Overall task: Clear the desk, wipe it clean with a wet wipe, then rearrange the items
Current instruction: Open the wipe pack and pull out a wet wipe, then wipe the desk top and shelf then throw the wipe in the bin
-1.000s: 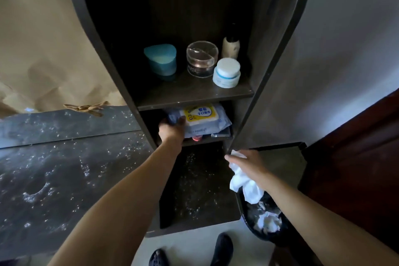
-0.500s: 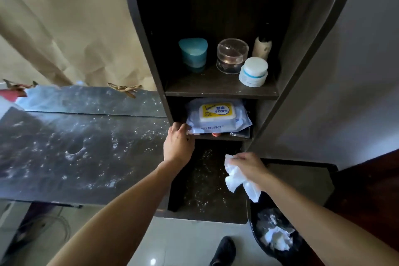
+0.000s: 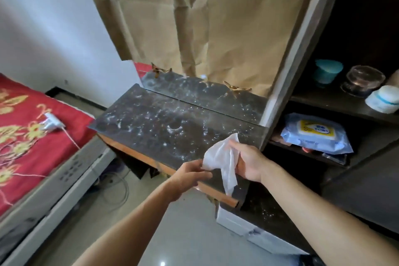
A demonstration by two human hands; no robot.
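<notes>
A dark desk top (image 3: 155, 127), speckled with white dust, runs across the middle with nothing standing on it. Above its near right edge a white wet wipe (image 3: 224, 157) hangs unfolded. My right hand (image 3: 248, 162) grips its right side, and my left hand (image 3: 190, 175) pinches its lower left corner. The blue wet wipe pack (image 3: 315, 134) with a yellow label lies on the lower shelf of the dark cabinet to the right.
The upper shelf (image 3: 336, 101) holds a teal cup (image 3: 328, 71), a clear round box (image 3: 362, 80) and a white jar (image 3: 383, 101). Brown paper (image 3: 205, 28) covers the mirror behind the desk. A bed (image 3: 26, 136) with a red cover stands left, cables on the floor beneath.
My left hand left the wipe pack on the shelf and came to the wipe. My right hand carried the wipe up over the desk edge. The view swung left, off the bin.
</notes>
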